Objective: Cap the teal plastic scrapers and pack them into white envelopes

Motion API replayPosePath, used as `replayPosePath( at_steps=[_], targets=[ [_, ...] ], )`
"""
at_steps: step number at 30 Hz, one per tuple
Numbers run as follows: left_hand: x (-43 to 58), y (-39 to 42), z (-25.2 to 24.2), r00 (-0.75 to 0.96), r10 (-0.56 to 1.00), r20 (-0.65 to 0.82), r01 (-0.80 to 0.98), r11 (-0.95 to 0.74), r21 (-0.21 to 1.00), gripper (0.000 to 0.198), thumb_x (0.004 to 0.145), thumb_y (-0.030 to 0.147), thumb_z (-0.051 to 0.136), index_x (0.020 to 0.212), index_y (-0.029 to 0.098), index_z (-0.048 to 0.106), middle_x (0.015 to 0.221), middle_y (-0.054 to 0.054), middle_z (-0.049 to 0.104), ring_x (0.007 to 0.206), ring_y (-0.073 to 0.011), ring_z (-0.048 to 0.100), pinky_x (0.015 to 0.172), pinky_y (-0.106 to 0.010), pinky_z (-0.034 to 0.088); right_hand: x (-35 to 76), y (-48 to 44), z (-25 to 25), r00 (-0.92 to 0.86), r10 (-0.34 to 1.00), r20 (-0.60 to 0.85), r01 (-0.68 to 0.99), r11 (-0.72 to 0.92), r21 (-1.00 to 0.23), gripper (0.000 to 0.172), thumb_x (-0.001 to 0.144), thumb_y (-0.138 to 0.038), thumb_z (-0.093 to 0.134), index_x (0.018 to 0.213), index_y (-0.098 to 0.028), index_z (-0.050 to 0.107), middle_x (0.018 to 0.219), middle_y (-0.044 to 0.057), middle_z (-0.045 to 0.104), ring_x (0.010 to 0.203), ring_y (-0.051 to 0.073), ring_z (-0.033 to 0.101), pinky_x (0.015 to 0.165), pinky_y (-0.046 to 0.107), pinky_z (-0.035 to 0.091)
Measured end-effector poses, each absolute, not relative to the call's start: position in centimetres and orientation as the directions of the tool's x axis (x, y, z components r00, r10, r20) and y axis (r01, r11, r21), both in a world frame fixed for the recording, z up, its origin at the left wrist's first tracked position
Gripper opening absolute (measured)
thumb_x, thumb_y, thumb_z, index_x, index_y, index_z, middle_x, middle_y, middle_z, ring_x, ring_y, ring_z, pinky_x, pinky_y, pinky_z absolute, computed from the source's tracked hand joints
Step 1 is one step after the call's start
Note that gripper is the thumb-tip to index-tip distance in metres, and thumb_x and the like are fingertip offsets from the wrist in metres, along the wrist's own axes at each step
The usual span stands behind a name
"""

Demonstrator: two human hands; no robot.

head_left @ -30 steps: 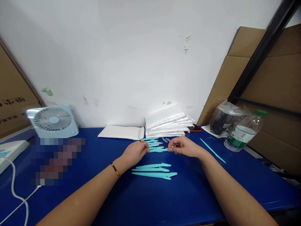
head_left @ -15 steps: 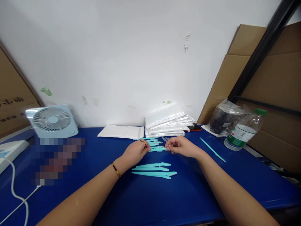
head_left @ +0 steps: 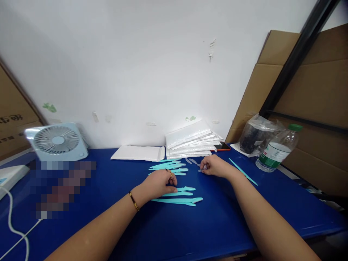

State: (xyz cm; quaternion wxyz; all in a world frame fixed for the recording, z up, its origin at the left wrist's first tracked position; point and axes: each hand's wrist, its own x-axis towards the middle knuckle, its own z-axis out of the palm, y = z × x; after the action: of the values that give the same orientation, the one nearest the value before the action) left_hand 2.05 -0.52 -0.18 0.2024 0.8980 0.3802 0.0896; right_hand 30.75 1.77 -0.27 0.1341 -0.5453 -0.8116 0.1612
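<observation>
My left hand (head_left: 159, 183) rests closed on the near turquoise plastic blades (head_left: 178, 194) on the blue table (head_left: 217, 224); my right hand (head_left: 214, 166) pinches a small clear cap (head_left: 201, 168) beside the farther blade pile (head_left: 170, 166).

My left hand (head_left: 159, 183) lies palm down, knuckles up, fingers curled loosely with the tips pressed low. My right hand (head_left: 213, 167) reaches farther forward, fingers bent inward and pinched together. Both forearms are bare and stretched ahead.
</observation>
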Motion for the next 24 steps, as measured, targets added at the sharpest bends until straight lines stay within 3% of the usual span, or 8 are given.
replayPosePath(
  at_steps=[5, 10, 12, 24],
  targets=[
    [2.1, -0.2, -0.5, 0.598, 0.801, 0.04, 0.741, -0.571, 0.355, 0.012, 0.077, 0.027, 0.053, 0.073, 0.021, 0.061, 0.079, 0.0, 0.063, 0.067, -0.0132, 0.054, 0.057, -0.023, 0.034, 29.3, 1.9, -1.0, -0.399, 0.91, 0.112, 0.831, 0.41, -0.375, 0.012, 0.06, -0.012, 0.057, 0.068, -0.016, 0.065, 0.067, 0.002, 0.063, 0.059, 0.013, 0.054, 0.054, 0.022, 0.038],
    [1.6, 0.4, -0.6, 0.517, 0.849, 0.109, 0.759, -0.514, 0.401, 0.014, 0.082, 0.027, 0.047, 0.08, 0.02, 0.059, 0.081, -0.002, 0.064, 0.072, -0.015, 0.056, 0.06, -0.023, 0.036, 28.7, 1.1, -0.4, -0.483, 0.875, 0.022, 0.615, 0.357, -0.703, 0.013, 0.072, -0.022, 0.054, 0.08, -0.015, 0.061, 0.064, 0.0, 0.058, 0.055, 0.011, 0.052, 0.052, 0.02, 0.04],
    [1.5, 0.6, -0.6, 0.498, 0.858, 0.123, 0.76, -0.501, 0.414, 0.014, 0.083, 0.028, 0.047, 0.08, 0.02, 0.058, 0.081, -0.001, 0.063, 0.073, -0.0152, 0.056, 0.059, -0.024, 0.036, 28.5, 0.8, -0.1, -0.525, 0.851, 0.001, 0.54, 0.334, -0.773, 0.016, 0.076, -0.026, 0.054, 0.084, -0.015, 0.062, 0.065, 0.0, 0.057, 0.054, 0.01, 0.052, 0.051, 0.021, 0.041],
    [1.6, 0.5, -0.4, 0.498, 0.852, 0.159, 0.746, -0.515, 0.422, 0.012, 0.082, 0.028, 0.048, 0.08, 0.022, 0.058, 0.079, 0.0, 0.063, 0.071, -0.015, 0.056, 0.058, -0.024, 0.036, 26.9, 0.4, -0.4, -0.535, 0.842, 0.062, 0.464, 0.354, -0.812, 0.024, 0.077, -0.034, 0.058, 0.089, -0.015, 0.067, 0.071, 0.003, 0.062, 0.056, 0.011, 0.057, 0.052, 0.022, 0.045]
  ],
)
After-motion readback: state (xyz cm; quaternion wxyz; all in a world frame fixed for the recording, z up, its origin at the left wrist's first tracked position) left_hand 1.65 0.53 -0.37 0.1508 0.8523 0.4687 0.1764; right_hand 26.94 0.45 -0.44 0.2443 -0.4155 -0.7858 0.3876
